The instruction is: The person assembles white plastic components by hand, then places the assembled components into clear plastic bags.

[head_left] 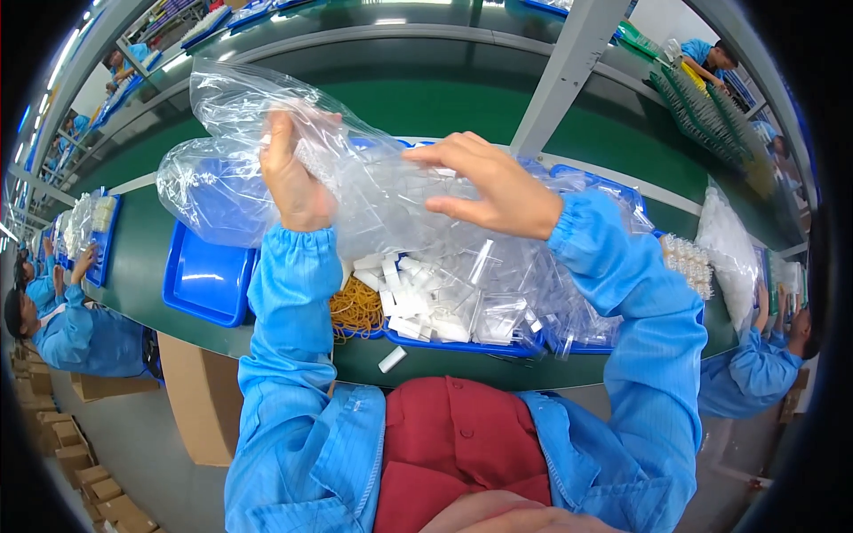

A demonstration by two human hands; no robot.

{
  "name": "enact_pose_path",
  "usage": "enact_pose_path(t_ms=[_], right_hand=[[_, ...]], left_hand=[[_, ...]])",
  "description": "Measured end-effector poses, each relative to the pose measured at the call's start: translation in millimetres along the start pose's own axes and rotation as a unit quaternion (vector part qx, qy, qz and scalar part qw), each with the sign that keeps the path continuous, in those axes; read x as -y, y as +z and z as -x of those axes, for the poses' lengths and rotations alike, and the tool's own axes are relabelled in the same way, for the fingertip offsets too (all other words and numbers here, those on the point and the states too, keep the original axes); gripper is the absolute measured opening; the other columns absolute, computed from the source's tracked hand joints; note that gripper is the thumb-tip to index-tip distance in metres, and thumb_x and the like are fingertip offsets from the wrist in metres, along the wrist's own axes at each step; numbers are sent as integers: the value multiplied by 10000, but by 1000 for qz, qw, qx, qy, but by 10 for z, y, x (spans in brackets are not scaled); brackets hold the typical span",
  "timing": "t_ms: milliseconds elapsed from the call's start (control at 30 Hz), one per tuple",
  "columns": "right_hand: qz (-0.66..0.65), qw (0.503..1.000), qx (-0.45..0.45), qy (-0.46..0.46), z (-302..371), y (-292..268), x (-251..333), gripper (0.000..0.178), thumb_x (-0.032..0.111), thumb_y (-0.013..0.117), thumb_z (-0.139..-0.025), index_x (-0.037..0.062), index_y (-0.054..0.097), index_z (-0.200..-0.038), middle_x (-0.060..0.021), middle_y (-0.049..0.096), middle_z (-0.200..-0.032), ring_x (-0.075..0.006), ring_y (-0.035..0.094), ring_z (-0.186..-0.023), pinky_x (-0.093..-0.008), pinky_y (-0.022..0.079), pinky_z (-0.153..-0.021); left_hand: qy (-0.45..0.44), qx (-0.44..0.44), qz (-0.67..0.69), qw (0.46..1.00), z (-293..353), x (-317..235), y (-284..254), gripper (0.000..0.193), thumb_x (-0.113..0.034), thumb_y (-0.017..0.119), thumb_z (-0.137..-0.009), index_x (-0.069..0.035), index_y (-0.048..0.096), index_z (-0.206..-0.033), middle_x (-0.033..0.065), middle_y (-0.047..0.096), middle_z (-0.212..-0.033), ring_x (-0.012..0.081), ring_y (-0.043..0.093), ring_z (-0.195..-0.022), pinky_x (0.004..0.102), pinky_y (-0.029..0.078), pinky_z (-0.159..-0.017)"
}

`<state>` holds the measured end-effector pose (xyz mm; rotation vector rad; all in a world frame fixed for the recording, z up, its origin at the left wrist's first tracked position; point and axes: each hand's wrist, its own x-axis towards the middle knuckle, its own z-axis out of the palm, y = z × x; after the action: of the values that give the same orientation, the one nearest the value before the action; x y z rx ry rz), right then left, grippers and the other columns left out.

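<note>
A large clear plastic bag (218,191) is raised over the trays, with my left hand (298,178) closed on it. Small whitish pieces show faintly through the film beside that hand; their kind I cannot make out. To the right, my right hand (493,186) is open, fingers stretched toward the bag, and whether it touches the film I cannot tell. Below lie white plastic pieces (413,306) heaped in a blue tray. Yellow-brown rubber bands (357,309) fill the spot to their left. Clear plastic parts (586,306) are piled on the right.
An empty blue tray (209,275) stands left on the green table (133,258). One white piece (392,359) lies near the front edge. A grey metal post (564,75) rises behind the trays. A full translucent bag (727,253) stands right. Co-workers sit on both sides; a cardboard box (200,400) is below left.
</note>
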<state>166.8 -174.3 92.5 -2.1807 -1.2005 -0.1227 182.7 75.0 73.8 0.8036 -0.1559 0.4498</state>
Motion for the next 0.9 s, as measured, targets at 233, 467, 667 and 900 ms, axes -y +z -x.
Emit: enact_pose_path(t_ms=[233,467,667,900], right_hand=[[62,997,28,-48,-371,174,161,490,150,724,-851,75,570,-1311,-182,613,-1153,-353,589,-1106,-461,513,-900],[24,999,30,24,-814,188,191,444,165,672,-898,27,561,-1304,-241,627,-1171,-371,609,-1097,-427,496,-949],[-78,994,15,-72,-843,24,341,358,252,520,-1011,17,583,-1274,-204,627,-1200,-339,613,-1094,-410,482,-961],[-62,991,-116,11,-724,-396,307,233,159,568,-966,28,655,-1139,-141,705,-979,-268,684,-960,-342,545,-831]], left_hand=[[87,191,-224,952,162,-2,283,228,-237,581,-991,-13,622,-977,99,658,-923,229,652,-871,387,525,-804],[70,179,-169,967,-73,-187,401,245,-245,602,-992,-8,632,-939,79,670,-869,170,623,-778,347,521,-737],[98,81,77,989,-386,-392,-93,182,-203,537,-1002,-33,597,-975,85,611,-865,227,607,-810,413,516,-869],[46,103,287,951,-416,-528,-199,115,-143,563,-985,-36,574,-1026,69,609,-862,215,594,-817,411,498,-926]])
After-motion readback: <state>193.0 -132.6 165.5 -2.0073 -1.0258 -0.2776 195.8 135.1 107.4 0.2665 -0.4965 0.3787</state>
